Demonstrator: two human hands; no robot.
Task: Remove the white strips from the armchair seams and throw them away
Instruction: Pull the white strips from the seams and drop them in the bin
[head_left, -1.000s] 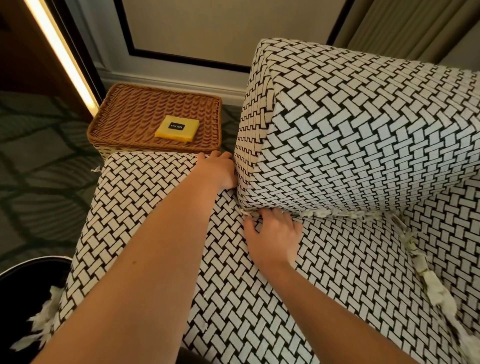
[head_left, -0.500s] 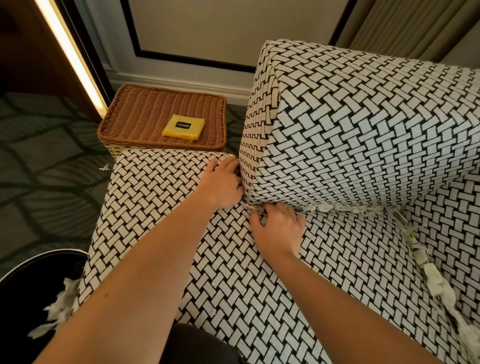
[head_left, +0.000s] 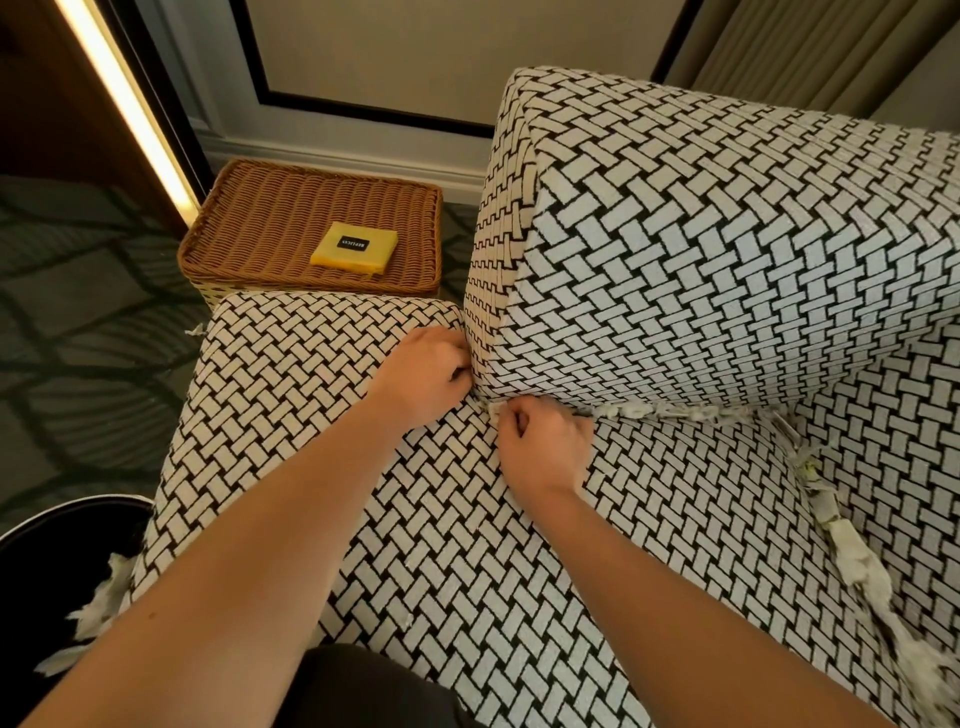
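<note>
The armchair (head_left: 675, 270) has a black-and-white woven-pattern cover. A white strip (head_left: 670, 413) runs along the seam between the backrest and the seat. My right hand (head_left: 545, 441) is at that seam's left end, fingers pinched on the strip's end. My left hand (head_left: 426, 371) presses against the backrest's left corner, fingers curled into the gap. Another white strip (head_left: 857, 566) lies along the right-hand seam, frayed and partly pulled out.
A black bin (head_left: 62, 587) with white scraps inside stands at the lower left. A wicker basket (head_left: 270, 228) holding a yellow pad (head_left: 356, 253) sits behind the seat's left edge. A small white scrap (head_left: 196, 330) lies on the patterned carpet.
My left hand slid back along the backrest's corner and curled its fingers. My right hand went from flat fingers at the seam to a pinch on the strip's end.
</note>
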